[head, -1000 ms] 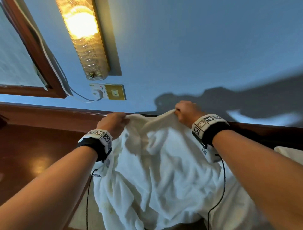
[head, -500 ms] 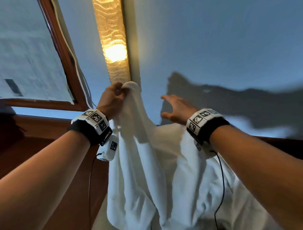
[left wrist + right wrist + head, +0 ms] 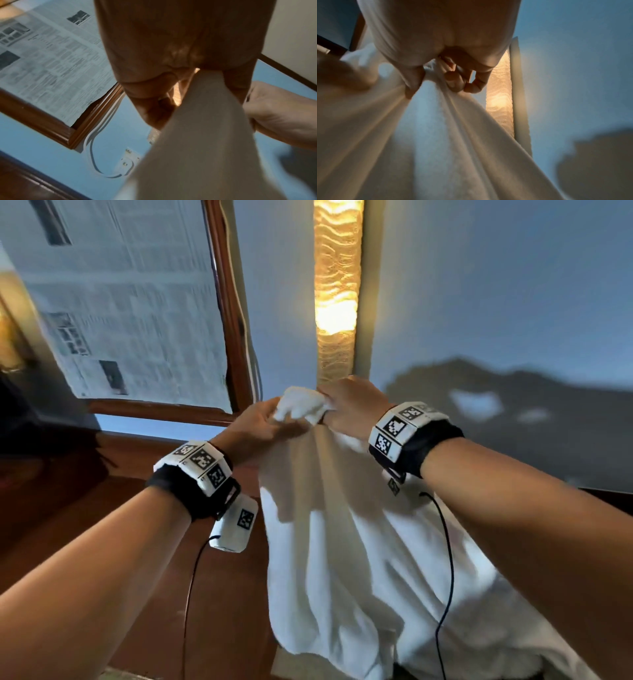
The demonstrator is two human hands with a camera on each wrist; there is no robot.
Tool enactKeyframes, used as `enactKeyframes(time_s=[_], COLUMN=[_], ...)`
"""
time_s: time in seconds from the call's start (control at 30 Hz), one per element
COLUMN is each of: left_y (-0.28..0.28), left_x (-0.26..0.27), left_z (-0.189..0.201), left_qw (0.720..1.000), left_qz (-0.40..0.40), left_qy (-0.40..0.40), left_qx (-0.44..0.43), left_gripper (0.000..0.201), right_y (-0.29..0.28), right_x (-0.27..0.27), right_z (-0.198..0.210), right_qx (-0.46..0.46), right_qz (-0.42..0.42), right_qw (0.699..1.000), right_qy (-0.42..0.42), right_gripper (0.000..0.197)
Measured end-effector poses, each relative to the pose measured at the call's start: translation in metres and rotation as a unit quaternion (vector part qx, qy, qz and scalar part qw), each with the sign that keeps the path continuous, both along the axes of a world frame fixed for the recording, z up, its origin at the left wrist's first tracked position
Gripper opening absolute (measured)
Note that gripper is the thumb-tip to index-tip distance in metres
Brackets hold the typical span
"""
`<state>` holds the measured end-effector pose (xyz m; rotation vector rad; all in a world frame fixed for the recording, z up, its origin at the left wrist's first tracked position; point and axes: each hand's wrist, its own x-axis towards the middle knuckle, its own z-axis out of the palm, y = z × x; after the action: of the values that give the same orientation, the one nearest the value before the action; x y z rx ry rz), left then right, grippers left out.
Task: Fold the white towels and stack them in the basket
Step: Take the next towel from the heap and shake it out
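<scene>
Since half a second ago the right hand (image 3: pixel 354 405) has closed in from open and apart to meet the left hand (image 3: pixel 260 424) at the top of the white towel (image 3: pixel 342 542); both now sit side by side, touching through the bunched cloth. Left grip: thumb and fingers pinch a gathered corner of the towel, confirmed in the left wrist view, where the cloth (image 3: pixel 205 135) runs out from between thumb and fingers. Right grip: fingers (image 3: pixel 453 79) curled round a fold of the same towel (image 3: pixel 445 135) — pleats fan downward from that hold. Towel position: raised in front of the blue wall (image 3: pixel 479 302), hanging in long folds toward the near edge of view, its lower end out of sight. Behind the hands a lit wall lamp (image 3: pixel 337 302) runs vertically; to the far left, a wooden frame (image 3: pixel 233 337) backed with newspaper (image 3: pixel 120 302). Black cables (image 3: pixel 445 559) trail from both wrist units.
</scene>
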<state>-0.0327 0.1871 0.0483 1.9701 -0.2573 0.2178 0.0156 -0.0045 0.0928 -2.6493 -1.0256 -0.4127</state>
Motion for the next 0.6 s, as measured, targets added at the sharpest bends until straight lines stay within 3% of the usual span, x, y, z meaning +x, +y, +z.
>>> enactKeyframes(time_s=[0.07,0.13,0.2,0.3,0.37,0.43,0.6], left_y=[0.007,0.017,0.028,0.053,0.069,0.085,0.124], left_x=[-0.001,0.000,-0.005,-0.011,-0.012,-0.010,-0.002], left_z=[-0.006,-0.011,-0.016,-0.029,-0.044,-0.059,-0.054], left_qw=[0.997,0.996,0.996,0.994,0.984,0.970,0.936], left_qz=[-0.003,0.002,0.002,0.014,0.035,0.084,0.249], left_qy=[0.070,0.089,0.085,0.102,0.107,0.088,0.025], left_qx=[-0.005,0.000,-0.008,0.036,0.139,0.211,0.249], left_gripper=[0.008,0.017,0.008,0.038,0.034,0.028,0.037], right_y=[0.010,0.014,0.010,-0.004,-0.018,-0.032,-0.047], right_x=[-0.004,-0.009,-0.010,-0.003,0.006,0.014,0.028], right_z=[0.011,0.021,0.029,0.038,0.040,0.034,-0.003], right_qx=[0.004,0.001,0.015,0.042,0.046,0.043,0.014], right_qz=[-0.004,-0.028,-0.069,-0.141,-0.188,-0.227,-0.278], right_qw=[1.000,0.999,0.996,0.986,0.978,0.970,0.960], right_qy=[-0.014,-0.033,-0.058,-0.078,-0.073,-0.072,-0.042], right_gripper=[0.005,0.013,0.017,0.010,0.011,0.015,0.006])
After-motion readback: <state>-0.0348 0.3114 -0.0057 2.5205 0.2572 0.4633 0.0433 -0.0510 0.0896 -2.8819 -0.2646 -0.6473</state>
